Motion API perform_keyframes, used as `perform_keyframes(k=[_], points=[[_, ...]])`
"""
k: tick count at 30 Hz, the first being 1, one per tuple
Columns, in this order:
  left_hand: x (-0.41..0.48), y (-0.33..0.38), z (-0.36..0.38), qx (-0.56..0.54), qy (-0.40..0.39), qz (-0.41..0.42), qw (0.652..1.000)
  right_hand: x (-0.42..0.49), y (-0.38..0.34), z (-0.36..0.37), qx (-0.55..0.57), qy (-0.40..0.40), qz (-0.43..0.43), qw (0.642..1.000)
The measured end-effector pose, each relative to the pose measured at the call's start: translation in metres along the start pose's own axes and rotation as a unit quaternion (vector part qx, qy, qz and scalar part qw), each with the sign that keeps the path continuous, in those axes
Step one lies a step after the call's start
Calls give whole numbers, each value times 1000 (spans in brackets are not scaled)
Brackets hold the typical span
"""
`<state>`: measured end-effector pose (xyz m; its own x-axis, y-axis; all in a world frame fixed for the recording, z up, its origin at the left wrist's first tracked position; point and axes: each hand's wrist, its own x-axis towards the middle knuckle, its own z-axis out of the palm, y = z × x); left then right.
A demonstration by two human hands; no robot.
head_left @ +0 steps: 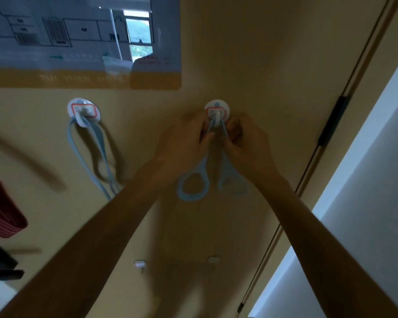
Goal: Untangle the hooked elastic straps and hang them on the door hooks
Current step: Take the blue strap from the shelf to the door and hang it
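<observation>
Setting: tan door [251, 53] seen from close up and slightly below, two round stick-on hooks side by side at the same height, a glossy floor-plan sign [83, 42] above the left one.
Left hook [84, 112]: already carrying a pale blue strap [101, 143], hanging down in long loose loops against the door.
Right hook [217, 112]: directly above both hands, its white prong showing between the fingertips.
Second strap [194, 184]: pale blue, draped over the right hook's prong, both legs running straight down; long axis vertical, ending in two ring-shaped loops below the hands, the right loop blurred.
Left hand [184, 143]: just left of the prong, thumb and fingers pinching the strap's left leg.
Right hand [246, 143]: just right of the prong, fingers curled and pinching the right leg.
Hands together: close, almost touching, equally near the hook, neither clearly nearer.
Key relation: hook straight above the pinch points, strap top apparently seated on the prong, though blur hides how firmly.
Likely stage: second strap nearly hung; probably only letting go and checking the hold remains.
Edge of view: red striped object [2, 216] at far left, unclear what.
</observation>
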<state>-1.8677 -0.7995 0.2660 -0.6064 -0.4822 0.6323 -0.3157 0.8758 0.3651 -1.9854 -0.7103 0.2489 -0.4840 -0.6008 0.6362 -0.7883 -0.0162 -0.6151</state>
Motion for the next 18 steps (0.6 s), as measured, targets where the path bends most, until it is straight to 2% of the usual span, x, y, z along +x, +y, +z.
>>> perform_keyframes(k=[8, 18], points=[[-21, 0, 9, -93, -4, -22, 995, -21, 10, -5, -11, -41, 5, 999], [-90, -34, 31, -116, -117, -95, 982, -92, 64, 0, -53, -152, 88, 983]])
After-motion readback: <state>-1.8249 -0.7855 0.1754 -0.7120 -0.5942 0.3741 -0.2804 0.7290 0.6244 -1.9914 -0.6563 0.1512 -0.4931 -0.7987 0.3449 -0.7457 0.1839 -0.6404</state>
